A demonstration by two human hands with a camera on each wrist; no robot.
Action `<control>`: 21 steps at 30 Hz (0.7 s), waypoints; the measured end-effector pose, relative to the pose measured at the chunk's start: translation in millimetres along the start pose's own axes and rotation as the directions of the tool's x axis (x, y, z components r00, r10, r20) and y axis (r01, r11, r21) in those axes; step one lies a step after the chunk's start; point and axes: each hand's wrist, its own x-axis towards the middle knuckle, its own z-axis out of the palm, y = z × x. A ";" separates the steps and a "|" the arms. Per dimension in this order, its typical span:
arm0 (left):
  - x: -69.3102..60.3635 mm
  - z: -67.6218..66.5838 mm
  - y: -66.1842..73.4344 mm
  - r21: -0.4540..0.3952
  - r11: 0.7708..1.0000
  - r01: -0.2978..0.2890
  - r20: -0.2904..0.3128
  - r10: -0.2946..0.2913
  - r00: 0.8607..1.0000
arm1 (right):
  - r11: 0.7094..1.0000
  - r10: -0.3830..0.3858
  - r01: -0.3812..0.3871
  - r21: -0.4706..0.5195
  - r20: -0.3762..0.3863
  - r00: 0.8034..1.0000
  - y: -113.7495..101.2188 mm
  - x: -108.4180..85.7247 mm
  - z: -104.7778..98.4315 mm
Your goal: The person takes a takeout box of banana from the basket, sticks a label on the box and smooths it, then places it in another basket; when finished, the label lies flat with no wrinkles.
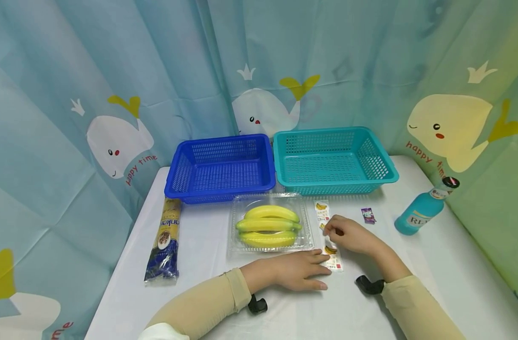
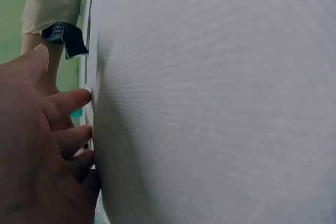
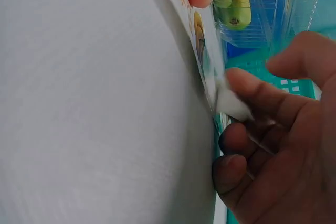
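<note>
Head view: the sticker strip (image 1: 332, 251) lies on the desk (image 1: 208, 245), just right of a clear box (image 1: 275, 199) of bananas (image 1: 268, 225). The left hand (image 1: 297, 271) lies flat with fingers spread, its fingertips on the strip's near end, probably to keep it from sliding. The right hand (image 1: 350, 233) bends over the strip's middle; in the right wrist view a blurred white flap (image 3: 234, 107) lifts among its curled fingers, though I cannot tell whether they pinch it. The hands are apart but work the same strip, one seemingly steadying, one picking. The baskets probably sit at the back to leave working room. Counting: one strip, three banana pictures showing; one box, at least three bananas; two baskets, one blue (image 1: 220, 195), one teal (image 1: 333, 188); one bottle (image 1: 421, 213); one small purple packet (image 1: 368, 216); one long yellow-and-blue packet (image 1: 164, 241).
</note>
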 end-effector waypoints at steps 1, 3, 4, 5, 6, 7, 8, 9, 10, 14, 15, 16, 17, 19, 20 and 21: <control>0.4 0.5 0.1 0.015 1.000 -0.002 -0.003 0.002 1.000 | 1.000 0.001 -0.001 0.011 0.003 1.000 0.5 0.0 -0.5; 1.1 1.5 0.1 0.036 0.999 -0.004 -0.007 0.005 1.000 | 1.000 0.015 -0.014 0.024 -0.008 1.000 1.3 0.2 -1.3; 1.4 2.0 0.1 0.042 0.999 -0.004 -0.007 0.004 1.000 | 0.999 0.028 -0.027 0.033 -0.018 0.999 1.8 0.3 -1.8; 1.7 2.4 0.1 0.047 0.999 -0.004 -0.009 0.005 1.000 | 0.999 0.036 -0.035 0.038 -0.029 0.999 2.9 0.6 -2.3; 1.9 2.7 0.2 0.052 0.999 -0.005 -0.009 0.005 1.000 | 0.998 0.050 -0.048 0.047 -0.044 0.998 4.1 0.7 -2.6; 2.1 2.9 0.3 0.058 0.998 -0.006 -0.010 0.006 1.000 | 0.996 0.064 -0.061 0.060 -0.060 0.996 5.1 1.0 -3.2; 2.2 3.1 0.4 0.062 0.998 -0.006 -0.010 0.006 1.000 | 0.995 0.077 -0.072 0.066 -0.078 0.994 6.0 1.3 -3.8; 2.3 3.3 0.5 0.067 0.998 -0.005 -0.009 0.006 1.000 | 0.994 0.090 -0.083 0.078 -0.093 0.992 7.2 1.7 -4.5; 2.3 3.1 0.8 0.074 0.997 -0.005 -0.009 0.006 1.000 | 0.991 0.105 -0.095 0.097 -0.105 0.989 8.4 2.1 -5.2; 2.1 2.0 2.2 0.086 0.996 -0.001 -0.006 0.002 1.000 | 0.956 0.213 -0.184 0.227 -0.112 0.971 11.9 3.2 -9.0; 1.9 1.5 2.6 0.085 0.996 0.000 -0.004 0.000 1.000 | 0.938 0.240 -0.202 0.280 -0.109 0.965 12.9 3.4 -10.2; 1.6 0.8 3.1 0.086 0.996 0.002 -0.003 -0.002 1.000 | 0.918 0.267 -0.219 0.330 -0.108 0.958 13.7 3.7 -11.2; 1.3 0.1 3.6 0.084 0.996 0.004 -0.002 -0.003 1.000 | 0.896 0.291 -0.232 0.377 -0.105 0.951 14.4 4.1 -12.3; 0.9 -0.8 4.3 0.081 0.997 0.007 0.002 -0.007 1.000 | 0.857 0.320 -0.241 0.456 -0.104 0.942 9.6 4.2 -16.8; 0.8 -0.9 4.5 0.081 0.997 0.008 0.003 -0.009 1.000 | 0.844 0.325 -0.236 0.481 -0.110 0.939 9.5 4.6 -17.8; 0.9 -0.8 4.4 0.082 0.997 0.009 0.003 -0.009 1.000 | 0.834 0.328 -0.230 0.501 -0.117 0.937 9.3 5.0 -18.7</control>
